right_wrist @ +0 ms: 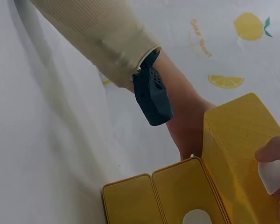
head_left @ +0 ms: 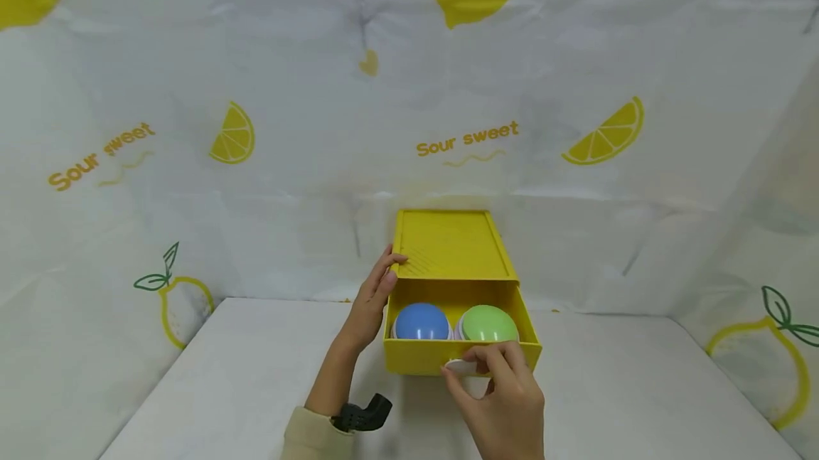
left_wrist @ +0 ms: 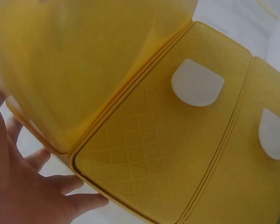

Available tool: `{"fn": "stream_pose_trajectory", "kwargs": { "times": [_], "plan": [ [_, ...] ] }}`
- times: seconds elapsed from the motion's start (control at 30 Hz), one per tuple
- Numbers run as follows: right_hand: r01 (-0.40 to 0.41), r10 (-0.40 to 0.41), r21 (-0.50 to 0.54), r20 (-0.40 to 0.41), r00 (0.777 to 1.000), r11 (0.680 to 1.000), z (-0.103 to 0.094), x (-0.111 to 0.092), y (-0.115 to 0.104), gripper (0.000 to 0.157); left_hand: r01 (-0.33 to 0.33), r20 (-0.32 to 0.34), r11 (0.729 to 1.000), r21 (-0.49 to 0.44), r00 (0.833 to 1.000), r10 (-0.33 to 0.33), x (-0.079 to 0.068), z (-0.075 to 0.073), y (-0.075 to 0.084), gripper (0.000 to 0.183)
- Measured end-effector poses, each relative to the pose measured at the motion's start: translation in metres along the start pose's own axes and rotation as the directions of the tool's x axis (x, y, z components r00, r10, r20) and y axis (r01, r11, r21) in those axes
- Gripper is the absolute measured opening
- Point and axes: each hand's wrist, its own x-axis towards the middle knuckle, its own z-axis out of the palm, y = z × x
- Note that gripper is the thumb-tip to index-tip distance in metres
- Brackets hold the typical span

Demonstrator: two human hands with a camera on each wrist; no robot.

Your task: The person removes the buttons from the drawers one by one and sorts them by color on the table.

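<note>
A yellow drawer cabinet (head_left: 454,239) stands on the table with its top drawer (head_left: 416,357) pulled out. Inside the drawer sit a blue domed object (head_left: 422,321) and a green domed one (head_left: 489,323), side by side. My right hand (head_left: 505,399) pinches the white handle (head_left: 461,367) on the drawer front between thumb and fingers. My left hand (head_left: 370,307) rests against the cabinet's left side, fingers spread, fingertips at its top edge. In the left wrist view, two lower drawers (left_wrist: 140,144) with white handles (left_wrist: 197,84) are flush in the cabinet.
White table (head_left: 256,360) surface extends to both sides of the cabinet. Behind it hangs a pale sheet (head_left: 307,183) printed with lemons and words. A dark device (head_left: 365,414) is strapped to the left wrist, below a beige sleeve (head_left: 313,439).
</note>
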Motion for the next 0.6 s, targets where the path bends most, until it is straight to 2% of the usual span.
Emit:
{"fn": "stream_pose_trajectory", "kwargs": {
  "times": [0.17, 0.3, 0.37, 0.5, 0.6],
  "plan": [
    [0.029, -0.029, -0.008, 0.005, 1.0, 1.0, -0.008, -0.005, -0.004, 0.039, -0.018, -0.003, 1.0, 0.0, 1.0, 0.018, 0.0, -0.001, 0.0, 0.035],
    [0.047, -0.046, -0.023, 0.027, 0.999, 0.999, -0.014, -0.006, -0.007, 0.059, -0.033, -0.003, 0.999, -0.002, 0.999, 0.033, 0.0, -0.001, 0.0, 0.035],
    [0.067, -0.065, -0.037, 0.045, 0.997, 0.997, -0.016, -0.006, -0.007, 0.06, -0.034, -0.004, 0.999, -0.009, 0.999, 0.034, 0.0, -0.001, 0.0, 0.035],
    [0.119, -0.112, -0.047, 0.128, 0.985, 0.992, -0.027, 0.001, -0.005, 0.06, -0.027, -0.003, 1.0, -0.016, 1.0, 0.027, -0.001, 0.001, 0.0, 0.036],
    [0.17, -0.172, 0.025, 0.219, 0.96, 0.985, -0.042, 0.016, -0.004, 0.058, -0.026, 0.003, 0.999, -0.021, 1.0, 0.026, -0.001, 0.002, 0.001, 0.036]
  ]
}}
